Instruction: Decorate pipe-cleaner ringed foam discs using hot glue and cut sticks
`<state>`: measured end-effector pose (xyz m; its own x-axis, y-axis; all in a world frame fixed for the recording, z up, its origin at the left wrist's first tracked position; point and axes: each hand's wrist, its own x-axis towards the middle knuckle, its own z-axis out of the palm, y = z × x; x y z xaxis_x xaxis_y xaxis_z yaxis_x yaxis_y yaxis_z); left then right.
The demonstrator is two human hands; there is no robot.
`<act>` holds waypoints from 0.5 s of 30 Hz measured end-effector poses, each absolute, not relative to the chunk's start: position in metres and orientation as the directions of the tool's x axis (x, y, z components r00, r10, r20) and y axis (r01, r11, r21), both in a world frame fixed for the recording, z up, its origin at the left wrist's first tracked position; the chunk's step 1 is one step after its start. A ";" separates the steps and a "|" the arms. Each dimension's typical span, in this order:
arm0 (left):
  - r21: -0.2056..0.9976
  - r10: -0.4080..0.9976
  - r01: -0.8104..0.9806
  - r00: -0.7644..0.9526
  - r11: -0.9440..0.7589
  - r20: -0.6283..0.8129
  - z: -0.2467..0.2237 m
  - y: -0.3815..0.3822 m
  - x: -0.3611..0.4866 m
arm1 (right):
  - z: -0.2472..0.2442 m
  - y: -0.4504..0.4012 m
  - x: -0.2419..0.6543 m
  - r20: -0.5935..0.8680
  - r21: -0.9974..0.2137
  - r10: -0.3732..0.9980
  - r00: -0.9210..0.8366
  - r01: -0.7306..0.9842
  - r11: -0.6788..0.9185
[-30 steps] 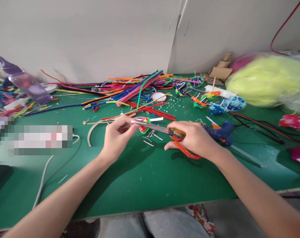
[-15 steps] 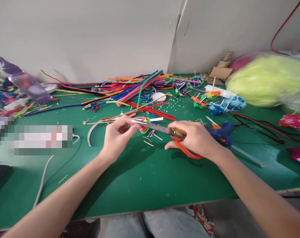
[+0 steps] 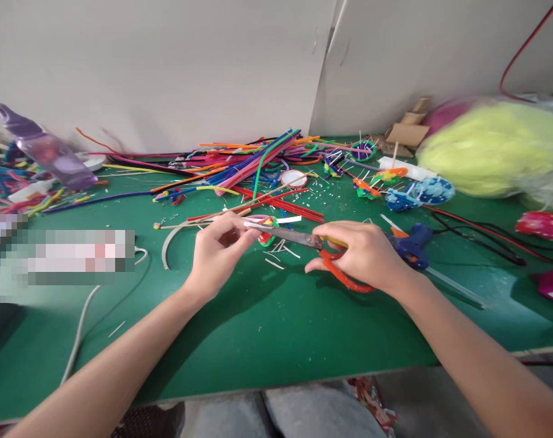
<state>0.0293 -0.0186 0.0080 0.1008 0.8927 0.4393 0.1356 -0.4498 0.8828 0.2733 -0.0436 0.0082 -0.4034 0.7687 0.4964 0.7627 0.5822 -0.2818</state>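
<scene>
My left hand point(image 3: 221, 252) pinches a small white strip point(image 3: 251, 225) between thumb and fingers. In my right hand point(image 3: 361, 246) are scissors point(image 3: 344, 274) with orange-red handles, their blades pointing left and reaching the strip at my left fingertips. Just behind the blades lies a small red, yellow and green piece point(image 3: 266, 238), partly hidden, with a white strip point(image 3: 289, 219) at its right. Several thin white offcuts point(image 3: 283, 248) are scattered on the green table point(image 3: 267, 328) below the scissors.
Colourful pipe cleaners point(image 3: 253, 164) are heaped along the wall. A blue glue gun point(image 3: 413, 243) lies right of my right hand, near blue spotted pieces point(image 3: 434, 190). Bagged yellow material point(image 3: 490, 149) is at back right. A purple bottle point(image 3: 52, 152) leans at left; a white cable point(image 3: 82, 322) crosses the table.
Almost nothing differs. My right hand and the scissors have shifted very slightly to the right; the left hand keeps its pinch on the strip.
</scene>
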 end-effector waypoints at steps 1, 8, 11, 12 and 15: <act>0.885 0.894 0.129 0.103 -0.447 0.437 0.007 -0.018 0.029 | 0.008 -0.043 0.273 0.502 -0.280 0.765 -0.403 0.762 0.584; 0.896 0.901 0.114 0.119 -0.430 0.417 0.006 -0.017 0.028 | 0.008 -0.045 0.274 0.480 -0.266 0.786 -0.388 0.790 0.553; 0.895 0.904 0.136 0.115 -0.424 0.411 0.008 -0.017 0.028 | 0.011 -0.046 0.273 0.456 -0.242 0.794 -0.403 0.802 0.546; 0.892 0.904 0.150 0.120 -0.426 0.411 0.008 -0.017 0.027 | 0.011 -0.046 0.273 0.448 -0.237 0.794 -0.411 0.802 0.549; 0.881 0.902 0.199 0.144 -0.429 0.407 0.010 -0.018 0.027 | 0.012 -0.046 0.272 0.436 -0.236 0.789 -0.432 0.791 0.564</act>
<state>0.0267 -0.0181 0.0095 0.1436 0.9022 0.4066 0.1989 -0.4288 0.8812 0.2721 -0.0460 0.0123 -0.4321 0.7893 0.4361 0.7915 0.5638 -0.2361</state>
